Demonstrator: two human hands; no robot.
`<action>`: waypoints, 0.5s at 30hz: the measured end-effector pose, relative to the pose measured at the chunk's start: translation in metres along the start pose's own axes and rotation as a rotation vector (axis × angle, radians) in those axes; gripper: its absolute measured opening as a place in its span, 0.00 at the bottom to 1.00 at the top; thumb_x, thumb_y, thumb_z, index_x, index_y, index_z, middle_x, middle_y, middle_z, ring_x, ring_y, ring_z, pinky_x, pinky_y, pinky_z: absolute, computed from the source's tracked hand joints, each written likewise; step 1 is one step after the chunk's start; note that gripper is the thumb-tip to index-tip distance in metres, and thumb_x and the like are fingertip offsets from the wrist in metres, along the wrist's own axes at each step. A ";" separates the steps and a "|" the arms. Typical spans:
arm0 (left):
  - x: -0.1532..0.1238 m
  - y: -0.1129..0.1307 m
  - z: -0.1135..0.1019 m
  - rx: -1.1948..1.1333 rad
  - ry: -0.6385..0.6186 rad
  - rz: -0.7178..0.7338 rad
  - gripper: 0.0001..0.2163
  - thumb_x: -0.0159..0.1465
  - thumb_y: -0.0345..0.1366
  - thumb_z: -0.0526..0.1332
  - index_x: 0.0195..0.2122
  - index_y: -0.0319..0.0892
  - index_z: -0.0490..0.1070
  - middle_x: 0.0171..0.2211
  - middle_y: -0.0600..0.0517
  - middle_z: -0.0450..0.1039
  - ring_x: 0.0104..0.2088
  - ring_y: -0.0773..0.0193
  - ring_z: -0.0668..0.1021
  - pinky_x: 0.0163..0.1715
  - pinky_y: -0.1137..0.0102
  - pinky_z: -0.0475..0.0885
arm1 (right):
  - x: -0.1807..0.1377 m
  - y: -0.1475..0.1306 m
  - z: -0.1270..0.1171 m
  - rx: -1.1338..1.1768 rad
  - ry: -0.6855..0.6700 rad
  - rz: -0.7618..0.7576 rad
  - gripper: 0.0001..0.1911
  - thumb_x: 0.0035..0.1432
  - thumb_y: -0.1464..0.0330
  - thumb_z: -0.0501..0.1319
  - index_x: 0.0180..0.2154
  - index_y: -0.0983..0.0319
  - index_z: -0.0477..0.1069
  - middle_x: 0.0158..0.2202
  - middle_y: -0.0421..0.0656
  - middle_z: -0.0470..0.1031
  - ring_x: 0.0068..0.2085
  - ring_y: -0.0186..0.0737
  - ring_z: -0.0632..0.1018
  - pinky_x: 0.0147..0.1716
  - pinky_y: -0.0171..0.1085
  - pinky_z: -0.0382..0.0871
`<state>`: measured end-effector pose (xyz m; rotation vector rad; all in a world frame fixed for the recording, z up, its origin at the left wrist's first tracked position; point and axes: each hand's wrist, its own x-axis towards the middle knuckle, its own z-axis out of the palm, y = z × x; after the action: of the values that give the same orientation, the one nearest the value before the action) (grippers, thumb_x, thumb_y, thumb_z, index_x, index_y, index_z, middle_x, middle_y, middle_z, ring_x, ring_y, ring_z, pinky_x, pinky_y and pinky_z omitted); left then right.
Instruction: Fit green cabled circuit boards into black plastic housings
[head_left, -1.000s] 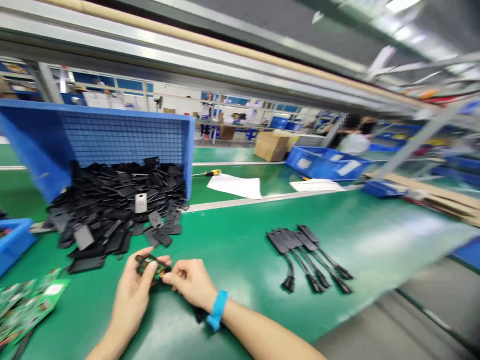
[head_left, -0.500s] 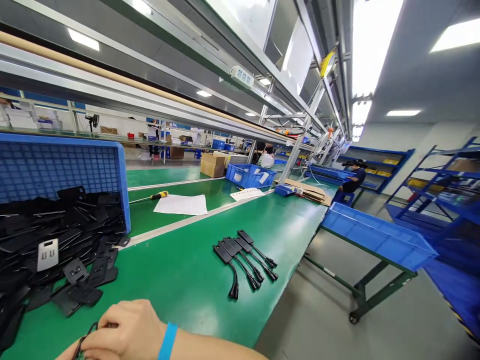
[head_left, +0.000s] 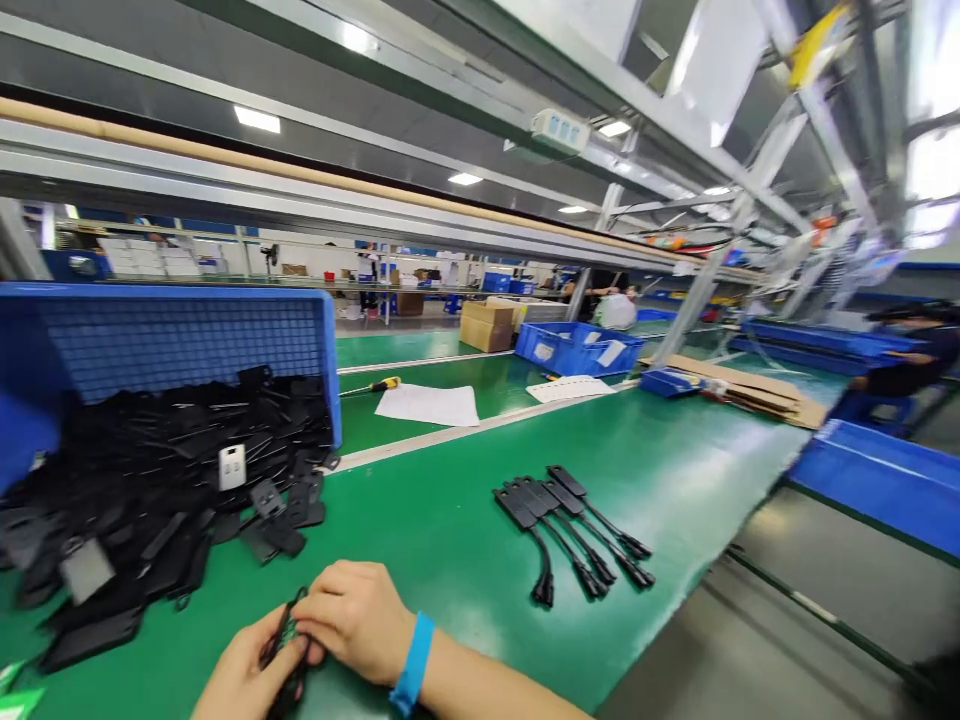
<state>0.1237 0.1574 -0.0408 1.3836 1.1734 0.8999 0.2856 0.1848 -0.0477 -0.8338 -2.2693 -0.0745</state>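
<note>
Low over the green bench, my left hand [head_left: 244,668] is closed around a small green circuit board with black cable [head_left: 283,640]. Fingers of my right hand [head_left: 352,615], with a blue band at the wrist, pinch the upper end of the same piece; much of it is hidden by the fingers. To the right, several flat black modules with cable tails [head_left: 536,500] lie side by side on the bench. At the left, black plastic covers [head_left: 187,440] spill from a blue crate [head_left: 328,370] lying on its side.
Beyond the bench seam are a screwdriver [head_left: 384,384], paper sheets [head_left: 427,404], a blue bin [head_left: 577,350] and a cardboard box [head_left: 486,327]. Flat cardboard [head_left: 765,395] lies farther right. A blue tray [head_left: 885,485] stands beside the bench edge. A person [head_left: 911,350] sits at the far right.
The view has swung left and down, so the bench items appear farther right. Both hands and the held board now show more fully.
</note>
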 end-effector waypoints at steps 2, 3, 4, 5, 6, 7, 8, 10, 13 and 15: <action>-0.003 0.010 0.004 0.039 -0.049 -0.011 0.15 0.52 0.47 0.65 0.27 0.39 0.68 0.23 0.53 0.70 0.20 0.66 0.69 0.22 0.72 0.65 | 0.000 -0.002 0.000 0.047 0.046 0.012 0.08 0.62 0.63 0.58 0.35 0.58 0.74 0.31 0.37 0.77 0.32 0.33 0.75 0.31 0.33 0.67; -0.004 0.012 0.004 0.060 -0.063 -0.008 0.14 0.54 0.46 0.63 0.28 0.39 0.68 0.23 0.52 0.70 0.21 0.66 0.69 0.22 0.72 0.65 | -0.001 -0.003 -0.001 0.080 0.065 0.022 0.08 0.62 0.64 0.58 0.35 0.58 0.74 0.31 0.38 0.77 0.32 0.33 0.75 0.31 0.33 0.67; -0.005 0.013 0.005 0.080 -0.081 -0.007 0.12 0.55 0.45 0.61 0.28 0.39 0.68 0.24 0.52 0.70 0.21 0.66 0.70 0.22 0.72 0.65 | -0.001 -0.004 -0.001 0.115 0.080 0.033 0.09 0.62 0.65 0.57 0.34 0.59 0.74 0.30 0.39 0.77 0.31 0.34 0.75 0.31 0.33 0.67; -0.005 0.013 0.004 0.096 -0.086 -0.006 0.11 0.56 0.43 0.59 0.29 0.39 0.67 0.24 0.51 0.70 0.21 0.66 0.70 0.23 0.72 0.65 | -0.001 -0.004 -0.002 0.151 0.087 0.045 0.09 0.63 0.65 0.57 0.34 0.60 0.75 0.30 0.39 0.77 0.31 0.34 0.75 0.31 0.33 0.67; -0.006 0.012 0.004 0.111 -0.083 -0.004 0.10 0.56 0.42 0.57 0.29 0.39 0.67 0.25 0.51 0.71 0.21 0.66 0.70 0.23 0.72 0.65 | -0.001 -0.005 -0.004 0.186 0.092 0.055 0.09 0.63 0.66 0.57 0.34 0.60 0.75 0.30 0.40 0.77 0.31 0.34 0.75 0.31 0.33 0.67; -0.006 0.012 0.004 0.122 -0.080 -0.008 0.09 0.56 0.40 0.56 0.28 0.39 0.67 0.25 0.51 0.71 0.21 0.66 0.70 0.23 0.71 0.65 | -0.001 -0.006 -0.005 0.215 0.096 0.063 0.10 0.63 0.66 0.56 0.34 0.60 0.75 0.30 0.40 0.77 0.31 0.34 0.75 0.31 0.33 0.67; -0.006 0.011 0.004 0.127 -0.072 -0.015 0.09 0.56 0.40 0.55 0.28 0.39 0.67 0.25 0.51 0.71 0.21 0.67 0.70 0.23 0.72 0.65 | -0.001 -0.006 -0.006 0.237 0.099 0.067 0.10 0.63 0.66 0.56 0.34 0.61 0.75 0.30 0.41 0.77 0.31 0.34 0.75 0.31 0.33 0.68; -0.007 0.010 0.004 0.131 -0.056 -0.032 0.08 0.55 0.38 0.55 0.28 0.39 0.67 0.24 0.51 0.71 0.20 0.67 0.70 0.22 0.72 0.64 | -0.001 -0.007 -0.008 0.250 0.101 0.061 0.09 0.63 0.67 0.56 0.35 0.61 0.75 0.30 0.41 0.77 0.32 0.34 0.75 0.31 0.33 0.68; -0.008 0.009 0.005 0.127 -0.038 -0.045 0.07 0.54 0.37 0.54 0.27 0.39 0.67 0.25 0.51 0.72 0.20 0.68 0.69 0.22 0.72 0.64 | -0.002 -0.007 -0.009 0.208 0.100 0.035 0.10 0.64 0.67 0.55 0.36 0.60 0.75 0.30 0.41 0.77 0.31 0.35 0.74 0.31 0.34 0.67; -0.008 0.008 0.006 0.132 -0.035 -0.045 0.07 0.54 0.36 0.54 0.27 0.39 0.67 0.25 0.50 0.72 0.20 0.68 0.69 0.21 0.72 0.64 | -0.002 -0.007 -0.008 0.194 0.101 0.025 0.11 0.65 0.67 0.54 0.36 0.60 0.75 0.30 0.42 0.77 0.31 0.34 0.74 0.30 0.34 0.67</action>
<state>0.1287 0.1489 -0.0331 1.4672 1.2512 0.7753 0.2872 0.1757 -0.0422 -0.7386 -2.1316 0.1107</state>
